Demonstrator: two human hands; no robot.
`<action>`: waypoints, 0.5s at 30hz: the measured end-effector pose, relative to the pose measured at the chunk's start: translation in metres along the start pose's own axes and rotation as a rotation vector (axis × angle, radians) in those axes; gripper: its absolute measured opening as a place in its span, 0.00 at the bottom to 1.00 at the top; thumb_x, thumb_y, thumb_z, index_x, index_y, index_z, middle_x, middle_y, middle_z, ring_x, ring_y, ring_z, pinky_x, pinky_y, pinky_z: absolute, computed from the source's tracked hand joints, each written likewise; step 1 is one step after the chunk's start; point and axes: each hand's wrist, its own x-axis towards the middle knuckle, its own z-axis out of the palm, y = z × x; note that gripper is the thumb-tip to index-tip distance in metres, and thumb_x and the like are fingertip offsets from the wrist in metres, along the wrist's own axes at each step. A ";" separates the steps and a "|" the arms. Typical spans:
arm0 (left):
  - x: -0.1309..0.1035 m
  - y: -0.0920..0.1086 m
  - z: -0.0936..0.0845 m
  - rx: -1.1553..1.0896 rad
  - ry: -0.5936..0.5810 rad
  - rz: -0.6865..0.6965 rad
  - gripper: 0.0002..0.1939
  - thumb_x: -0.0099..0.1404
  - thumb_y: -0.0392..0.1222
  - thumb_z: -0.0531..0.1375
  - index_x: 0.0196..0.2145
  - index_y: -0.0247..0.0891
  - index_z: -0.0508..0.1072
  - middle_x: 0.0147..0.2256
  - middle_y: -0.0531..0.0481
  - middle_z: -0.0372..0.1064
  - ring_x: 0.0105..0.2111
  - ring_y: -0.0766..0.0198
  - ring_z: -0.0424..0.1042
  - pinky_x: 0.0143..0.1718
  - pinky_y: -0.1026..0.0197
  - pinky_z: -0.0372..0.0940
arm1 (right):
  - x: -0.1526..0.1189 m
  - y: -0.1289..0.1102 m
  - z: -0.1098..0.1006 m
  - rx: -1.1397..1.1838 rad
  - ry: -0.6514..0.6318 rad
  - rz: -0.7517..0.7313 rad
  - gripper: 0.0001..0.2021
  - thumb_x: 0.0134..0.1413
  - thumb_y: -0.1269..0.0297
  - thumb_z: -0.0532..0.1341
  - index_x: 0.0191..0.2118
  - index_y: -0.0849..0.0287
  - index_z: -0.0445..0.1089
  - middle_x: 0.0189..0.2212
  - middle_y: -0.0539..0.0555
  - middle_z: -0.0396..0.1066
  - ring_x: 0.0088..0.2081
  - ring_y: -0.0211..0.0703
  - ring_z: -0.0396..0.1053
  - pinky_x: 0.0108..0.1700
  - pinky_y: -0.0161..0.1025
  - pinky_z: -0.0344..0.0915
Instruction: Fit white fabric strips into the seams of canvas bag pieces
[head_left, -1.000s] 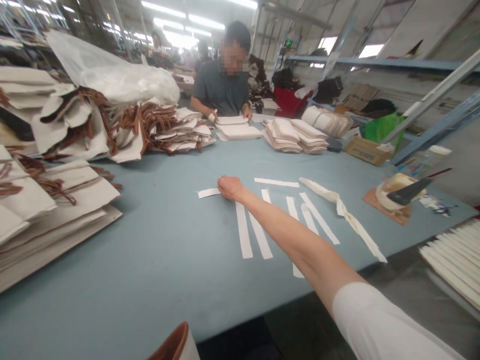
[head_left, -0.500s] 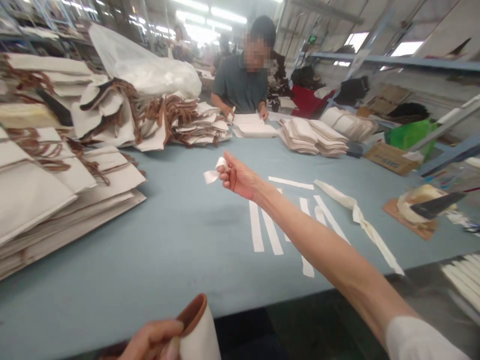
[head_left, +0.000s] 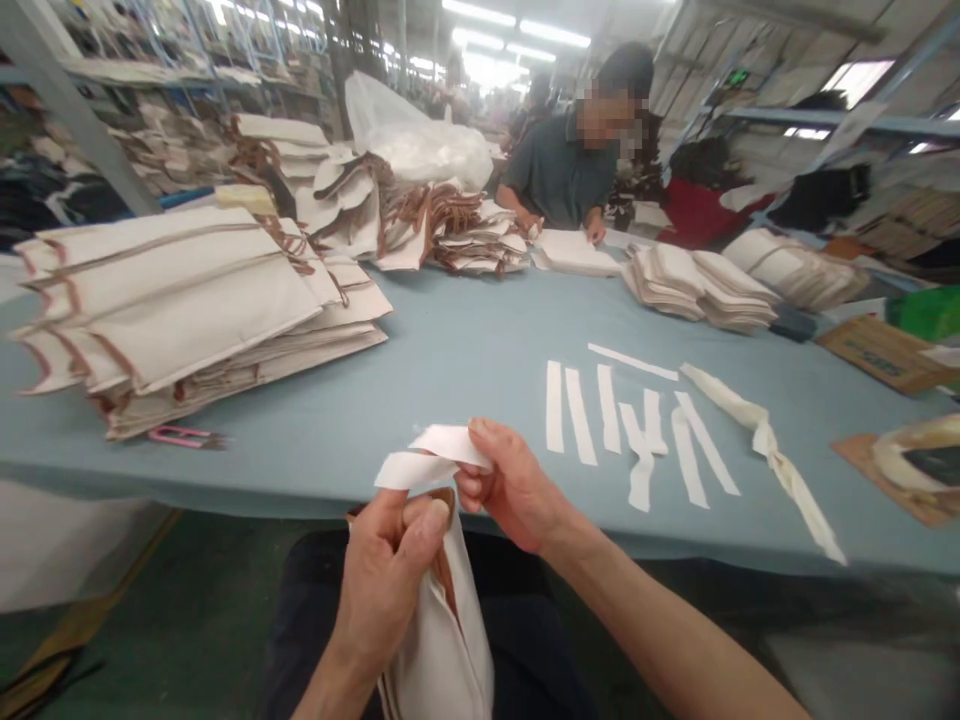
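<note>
My left hand (head_left: 390, 575) is closed on the top edge of a white fabric piece (head_left: 439, 655) with brown trim, which hangs over my lap at the table's front edge. Just above and to the right, my right hand (head_left: 506, 480) pinches a white strip (head_left: 450, 443) between thumb and fingers. The strip is curled, and its free end lies above my left hand. More white strips (head_left: 581, 415) are spread on the blue-grey table (head_left: 300, 425) to the right, beside a long twisted cream strip (head_left: 761, 435).
Stacked cream fabric pieces (head_left: 217, 290) stand at left, with pink-handled snips (head_left: 180, 436) in front. Across the table, a person (head_left: 566, 160) handles pale sheets (head_left: 576, 250). More stacks (head_left: 697, 285) lie behind the strips. A tape roll (head_left: 922, 460) sits at far right.
My right hand has come back from over the table with its strip, close to my left hand. The left hand and fabric piece are higher in view, and the view has turned left.
</note>
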 end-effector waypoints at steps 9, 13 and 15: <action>-0.027 0.024 -0.023 0.109 0.025 0.015 0.24 0.71 0.59 0.70 0.31 0.35 0.89 0.26 0.46 0.80 0.30 0.54 0.78 0.35 0.60 0.72 | -0.034 0.024 -0.001 -0.133 0.077 0.053 0.36 0.47 0.24 0.73 0.31 0.55 0.63 0.25 0.41 0.60 0.21 0.28 0.46 0.22 0.29 0.50; -0.048 0.041 -0.032 -0.022 0.041 -0.124 0.24 0.68 0.61 0.71 0.31 0.34 0.89 0.25 0.47 0.79 0.26 0.60 0.73 0.29 0.63 0.67 | -0.051 0.027 -0.026 -0.344 0.015 0.213 0.34 0.48 0.26 0.73 0.30 0.56 0.71 0.19 0.42 0.60 0.18 0.30 0.44 0.21 0.33 0.42; -0.056 0.050 -0.032 -0.022 0.065 -0.164 0.23 0.67 0.60 0.71 0.29 0.35 0.88 0.23 0.48 0.78 0.24 0.61 0.72 0.28 0.63 0.66 | -0.062 0.019 -0.036 -0.483 0.018 0.247 0.28 0.49 0.37 0.79 0.25 0.57 0.73 0.17 0.45 0.62 0.19 0.32 0.50 0.22 0.35 0.40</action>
